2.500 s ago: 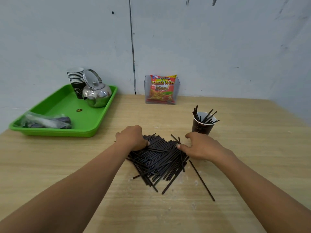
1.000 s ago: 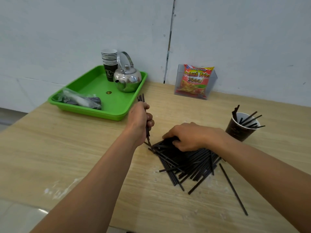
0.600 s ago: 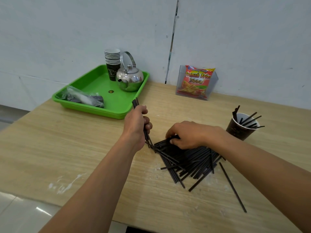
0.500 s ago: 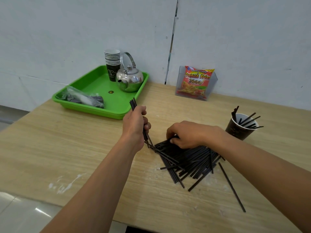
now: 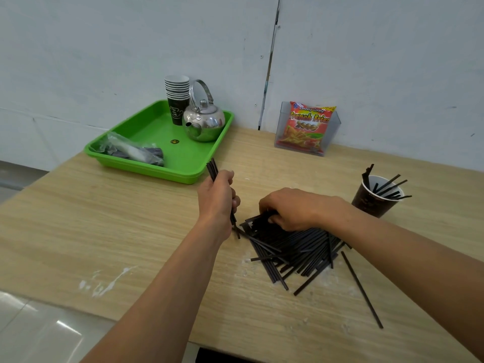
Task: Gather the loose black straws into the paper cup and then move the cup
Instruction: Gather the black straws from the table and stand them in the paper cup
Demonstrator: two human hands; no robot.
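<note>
Gathering step, looks like: a thin bundle [image 5: 211, 167] is gripped upright in the left hand [image 5: 217, 197], while the pile's [image 5: 296, 247] left end, mid-table, is pinched by the curled right hand [image 5: 290, 208]. Next, the handful probably gets carried right to the cup [image 5: 374, 199], where a few straws already stand. Only the bag [image 5: 307, 127] can be read: "Kentang Goreng", "French Fries".

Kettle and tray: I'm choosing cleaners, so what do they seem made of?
The kettle looks like polished metal, probably stainless steel: mirror-bright, with clear reflections. The tray looks like glossy green plastic: uniform colour, moulded rounded rim.
</note>
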